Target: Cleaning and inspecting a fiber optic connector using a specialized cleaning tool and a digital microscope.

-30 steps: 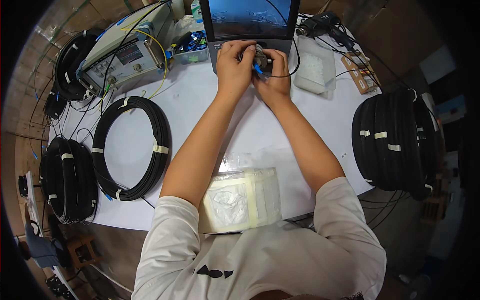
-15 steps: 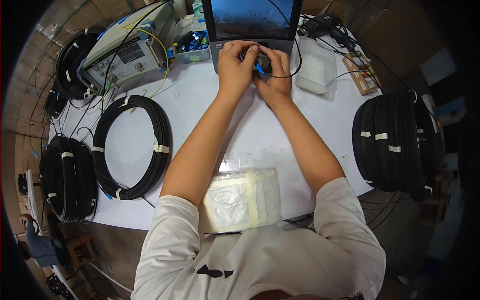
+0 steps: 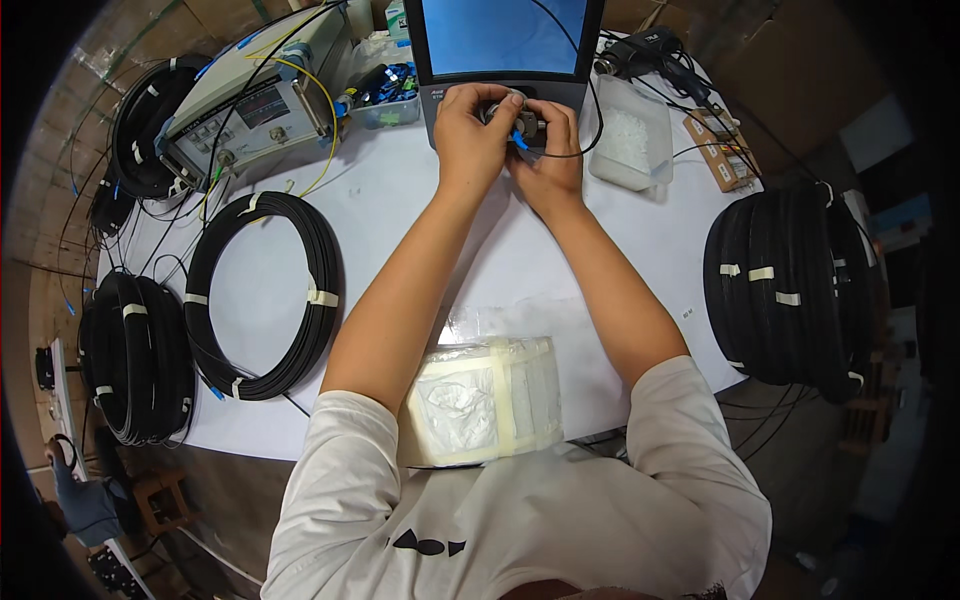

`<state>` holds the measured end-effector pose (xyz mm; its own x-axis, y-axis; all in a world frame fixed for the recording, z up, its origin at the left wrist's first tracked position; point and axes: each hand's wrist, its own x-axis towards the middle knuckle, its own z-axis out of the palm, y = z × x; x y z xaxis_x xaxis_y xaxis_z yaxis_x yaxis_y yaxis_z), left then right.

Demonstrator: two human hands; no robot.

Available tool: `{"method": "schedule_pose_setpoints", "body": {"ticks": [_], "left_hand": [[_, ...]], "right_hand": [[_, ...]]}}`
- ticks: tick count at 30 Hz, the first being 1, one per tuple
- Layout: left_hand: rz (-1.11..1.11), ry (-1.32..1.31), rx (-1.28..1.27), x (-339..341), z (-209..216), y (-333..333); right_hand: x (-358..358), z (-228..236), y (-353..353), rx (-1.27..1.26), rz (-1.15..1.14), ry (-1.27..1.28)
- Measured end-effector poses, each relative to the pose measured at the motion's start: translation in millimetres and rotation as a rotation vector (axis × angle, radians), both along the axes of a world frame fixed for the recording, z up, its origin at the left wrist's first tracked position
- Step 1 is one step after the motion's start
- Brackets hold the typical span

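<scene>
- The blue plug (image 3: pixel 519 139) sits between my two hands at the front of the monitor (image 3: pixel 505 45), at the far edge of the table (image 3: pixel 400 210), on the end of a thin black cable (image 3: pixel 585 140) that loops off to the right.
- My left hand (image 3: pixel 468 125) is curled closed around a small metal fitting (image 3: pixel 505 108) at the monitor's base; thumb and fingers pinch it from the left.
- My right hand (image 3: pixel 550 150) is closed too, fingertips pinching the plug just beside that fitting, the two hands touching.
- The step in hand, as I judge it, is mating the plug with the fitting; whether it is already seated I cannot tell, my fingers cover the joint.
- The next move calls for a straight, gentle push in line with the fitting, left hand bracing it, no twist or bend in the thin cable.
- Near me lies a taped white packet (image 3: pixel 485 400); a black coil (image 3: pixel 265 295) lies to my left, a thicker bundle (image 3: pixel 790 285) to my right, a clear tray (image 3: pixel 630 145) just beside my right hand.
</scene>
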<state>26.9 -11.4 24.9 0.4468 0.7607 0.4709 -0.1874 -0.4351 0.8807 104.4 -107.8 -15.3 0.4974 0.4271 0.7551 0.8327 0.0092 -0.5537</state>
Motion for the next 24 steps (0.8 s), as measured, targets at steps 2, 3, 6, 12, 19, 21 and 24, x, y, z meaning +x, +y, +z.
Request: {"method": "schedule_pose_setpoints", "body": {"ticks": [2, 3, 6, 12, 19, 21, 24], "left_hand": [[0.004, 0.006, -0.003, 0.1, 0.2, 0.5], [0.007, 0.013, -0.006, 0.1, 0.3, 0.8], [0.002, 0.013, -0.014, 0.6, 0.4, 0.8], [-0.001, 0.007, -0.001, -0.2, -0.9, 2.5], [0.024, 0.022, 0.077, -0.6, 0.6, -0.7], [-0.016, 0.025, 0.018, -1.3, 0.1, 0.7], [-0.016, 0.016, 0.024, -0.9, -1.0, 1.7]], "right_hand": [[-0.1, 0.5, 0.3, 0.007, -0.002, -0.014], [-0.4, 0.6, 0.7, 0.008, -0.001, -0.014], [0.2, -0.4, 1.1, 0.015, -0.004, -0.003], [-1.6, 1.0, 1.1, 0.01, 0.001, 0.003], [-1.2, 0.7, -0.2, 0.015, 0.004, 0.005], [-1.8, 1.6, -0.1, 0.024, 0.005, -0.002], [-4.2, 4.3, -1.6, 0.0, -0.002, -0.002]]}}
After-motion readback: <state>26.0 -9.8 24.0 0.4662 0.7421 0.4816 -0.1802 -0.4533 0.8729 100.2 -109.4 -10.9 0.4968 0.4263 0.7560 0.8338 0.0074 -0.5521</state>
